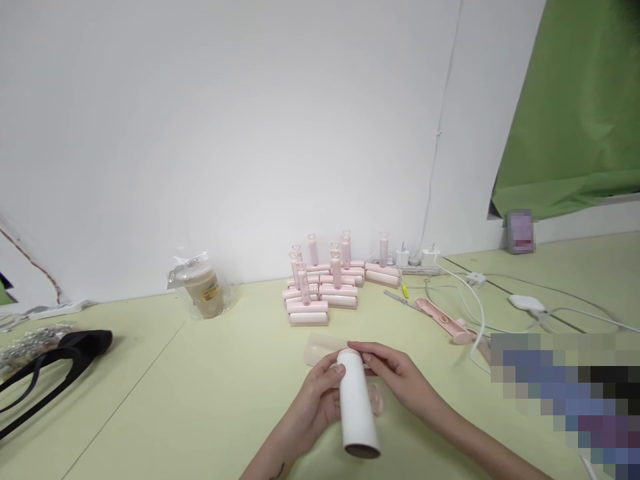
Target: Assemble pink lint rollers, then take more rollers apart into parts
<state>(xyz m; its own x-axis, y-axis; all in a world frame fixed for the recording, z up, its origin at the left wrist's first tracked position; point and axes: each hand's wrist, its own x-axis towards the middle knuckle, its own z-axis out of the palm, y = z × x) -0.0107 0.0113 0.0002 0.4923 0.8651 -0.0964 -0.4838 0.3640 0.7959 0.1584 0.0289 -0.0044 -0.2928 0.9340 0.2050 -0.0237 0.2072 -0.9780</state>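
A white lint roller refill roll point(357, 403), its hollow end facing me, is held tilted above the table. My left hand point(323, 393) is wrapped round its upper left side. At the far end, my right hand point(395, 370) has its fingers closed on the roll's rim. A clear, pale pink cover point(320, 348) lies just beyond my hands. Partly hidden behind the roll is a small pink plastic piece point(377, 399). Several pink lint rollers point(309, 313) with upright handles stand grouped near the wall.
A bagged drink cup point(209, 293) stands on the left, with a black strap-like object point(75, 353) nearer. On the right lie a pink casing point(443, 320), a yellow-tipped tool point(405, 291), white cables point(475, 300) and plugged-in chargers point(403, 257). The right corner is pixelated.
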